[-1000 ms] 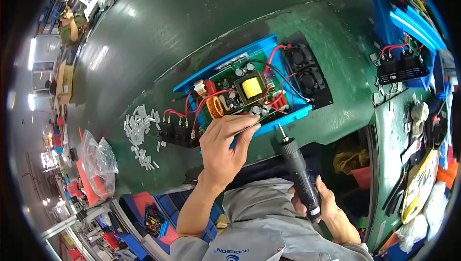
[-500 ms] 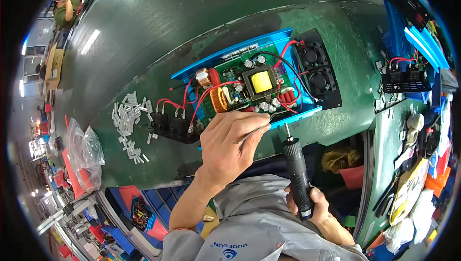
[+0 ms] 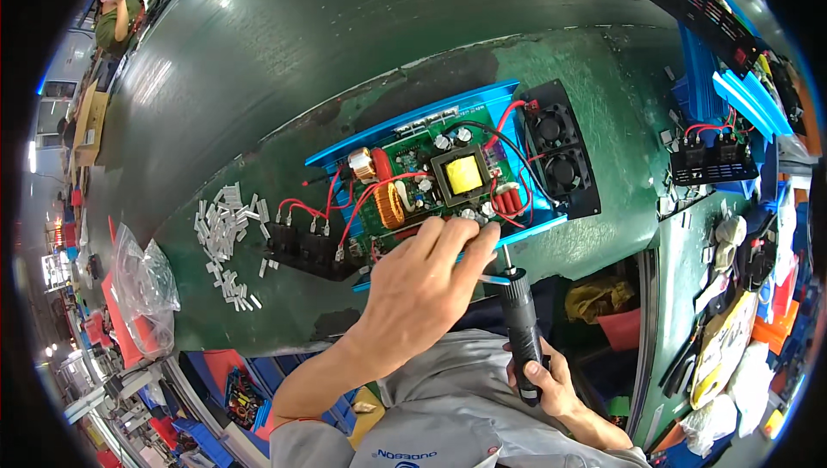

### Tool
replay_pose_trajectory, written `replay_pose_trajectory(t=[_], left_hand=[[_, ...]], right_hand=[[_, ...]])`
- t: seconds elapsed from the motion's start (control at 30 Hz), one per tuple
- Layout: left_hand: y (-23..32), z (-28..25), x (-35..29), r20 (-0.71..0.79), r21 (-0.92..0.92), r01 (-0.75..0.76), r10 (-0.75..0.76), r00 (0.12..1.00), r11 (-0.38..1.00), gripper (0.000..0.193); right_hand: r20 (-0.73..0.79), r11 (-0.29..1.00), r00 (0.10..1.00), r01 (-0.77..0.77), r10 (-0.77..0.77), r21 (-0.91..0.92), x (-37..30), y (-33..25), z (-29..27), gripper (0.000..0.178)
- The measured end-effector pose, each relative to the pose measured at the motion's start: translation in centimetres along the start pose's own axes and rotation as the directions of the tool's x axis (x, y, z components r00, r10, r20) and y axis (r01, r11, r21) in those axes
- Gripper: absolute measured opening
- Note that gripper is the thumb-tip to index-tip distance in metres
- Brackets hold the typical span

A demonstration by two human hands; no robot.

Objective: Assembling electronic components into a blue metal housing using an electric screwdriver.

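Observation:
An opened electronic unit lies before me: a blue metal case (image 3: 413, 127) around a green circuit board with a yellow-topped transformer (image 3: 465, 175) and a copper-wound coil (image 3: 389, 206). My left hand (image 3: 426, 291) reaches over the case's near wall, fingers bent together; what they pinch is mostly hidden. A thin pale strip (image 3: 494, 279) shows below its fingertips. Held upright in my right hand (image 3: 551, 382) is a black electric screwdriver (image 3: 522, 317), its bit up against or very near the outside of that near wall, beside the left fingertips.
A black fan panel (image 3: 560, 149) joins the case's right end by wires; a black socket panel (image 3: 310, 248) hangs off its left. Small whitish pieces (image 3: 220, 227) lie scattered further left, near a clear plastic bag (image 3: 142, 287). More blue cases and panels (image 3: 711, 162) stand at right.
The screwdriver has come up and left, its bit now at the case's near wall. My left hand has shifted slightly right along that wall, while the view has moved a little.

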State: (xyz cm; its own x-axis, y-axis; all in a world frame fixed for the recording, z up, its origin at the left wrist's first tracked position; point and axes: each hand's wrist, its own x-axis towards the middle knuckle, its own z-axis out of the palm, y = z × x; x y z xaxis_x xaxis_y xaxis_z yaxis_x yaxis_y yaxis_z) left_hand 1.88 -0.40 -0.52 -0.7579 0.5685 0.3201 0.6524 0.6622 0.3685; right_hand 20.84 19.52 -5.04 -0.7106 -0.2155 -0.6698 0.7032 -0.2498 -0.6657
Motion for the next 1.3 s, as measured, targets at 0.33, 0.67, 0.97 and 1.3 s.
replay_pose_trajectory(t=[0.33, 0.67, 0.97, 1.3], left_hand=[[1.4, -0.3, 0.6, 0.192, 0.175, 0.014, -0.048, 0.98, 0.984, 0.035], [1.8, -1.3, 1.7, 0.363, 0.236, -0.056, -0.034, 0.931, 0.97, 0.038], [1.3, -1.2, 1.6, 0.348, 0.192, -0.112, 0.039, 0.937, 0.975, 0.032], [-0.4, -0.9, 1.9, 0.306, 0.14, -0.214, 0.163, 0.938, 0.967, 0.026]], right_hand=[[-0.018, 0.998, 0.998, 0.06, -0.061, -0.021, 0.3, 0.9, 0.1, 0.092], [0.273, 0.915, 0.962, -0.107, -0.004, 0.388, 0.8, 0.7, -1.6, 0.084], [-0.073, 0.997, 0.994, 0.076, -0.078, -0.02, 0.4, 1.3, -0.7, 0.081], [0.281, 0.902, 0.958, -0.169, 0.056, 0.398, 2.1, 0.9, -1.7, 0.094]])
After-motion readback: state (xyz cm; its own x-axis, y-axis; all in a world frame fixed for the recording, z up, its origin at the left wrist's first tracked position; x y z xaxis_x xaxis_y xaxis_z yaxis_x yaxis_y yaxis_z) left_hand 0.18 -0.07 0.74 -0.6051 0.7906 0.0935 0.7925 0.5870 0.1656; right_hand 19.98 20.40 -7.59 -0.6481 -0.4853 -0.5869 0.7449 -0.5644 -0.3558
